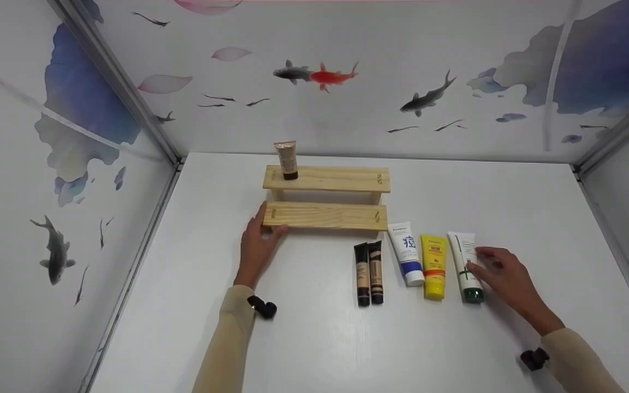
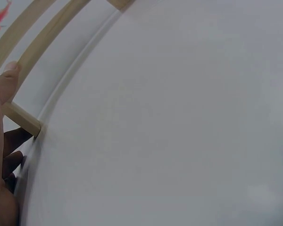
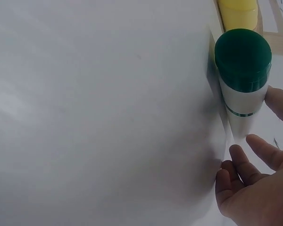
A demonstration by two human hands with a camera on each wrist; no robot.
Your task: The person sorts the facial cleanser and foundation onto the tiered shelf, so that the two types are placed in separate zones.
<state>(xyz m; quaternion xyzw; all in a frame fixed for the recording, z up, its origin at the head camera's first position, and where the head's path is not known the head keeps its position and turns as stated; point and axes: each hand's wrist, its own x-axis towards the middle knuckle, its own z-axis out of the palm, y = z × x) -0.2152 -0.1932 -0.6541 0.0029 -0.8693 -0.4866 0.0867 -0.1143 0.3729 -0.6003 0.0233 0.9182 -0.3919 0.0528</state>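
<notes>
Green-capped white tube [image 1: 462, 256] is lying against my right hand [image 1: 510, 281], fingers apart, my left hand [image 1: 256, 246] gripping the two-tier wooden stand [image 1: 325, 216].

The white table [image 1: 303, 344] carries a two-tier wooden stand [image 1: 325, 216], two slim tubes [image 1: 362, 275] and three wider tubes [image 1: 434, 267].

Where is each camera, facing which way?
Head: on the head, facing forward and down at the table; left grip, right grip and sleeves show.
Left wrist: on that wrist, facing table and wooden stand; left grip shows.
Right wrist: on that wrist, facing the green-capped tube; right grip shows.
Head and right wrist share the yellow tube.
</notes>
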